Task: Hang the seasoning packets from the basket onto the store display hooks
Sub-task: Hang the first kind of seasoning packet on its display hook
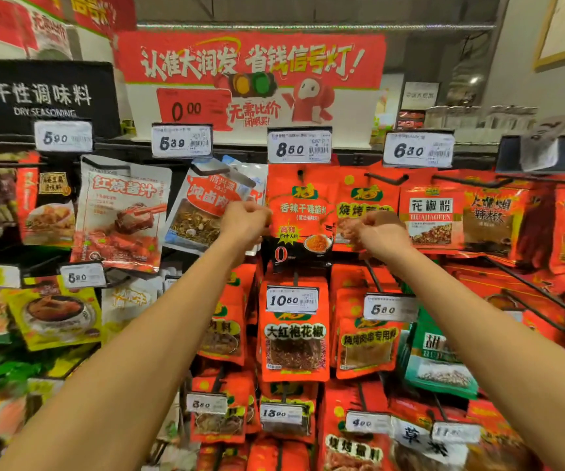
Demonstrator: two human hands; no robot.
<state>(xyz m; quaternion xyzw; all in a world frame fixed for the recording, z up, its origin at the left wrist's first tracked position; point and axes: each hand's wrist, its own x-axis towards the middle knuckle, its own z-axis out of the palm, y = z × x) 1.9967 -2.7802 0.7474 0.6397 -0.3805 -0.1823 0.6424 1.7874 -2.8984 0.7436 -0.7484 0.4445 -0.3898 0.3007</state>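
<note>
Store aisle, dry-seasoning wall: rows of display hooks loaded with packets, price tags clipped at the hook ends, a red promotional banner (250,79) overhead.

Both arms are raised to the top row. The left hand (245,220) has its fingers curled at the left edge of the red chilli packet (299,215) hanging under the 8.50 tag (299,146); it seems to pinch that edge. The right hand (376,232) is loosely curled just right of the packet; whether it grips anything cannot be told.

Progress: this packet's hole already sits over its hook (299,172), so it looks hung or nearly so. The basket is out of view; remaining stock unknown.

Obstructions: the tag hangs directly in front of the hook end. The neighbouring white-and-red packet (206,212) sits tilted, touching the left hand.
</note>
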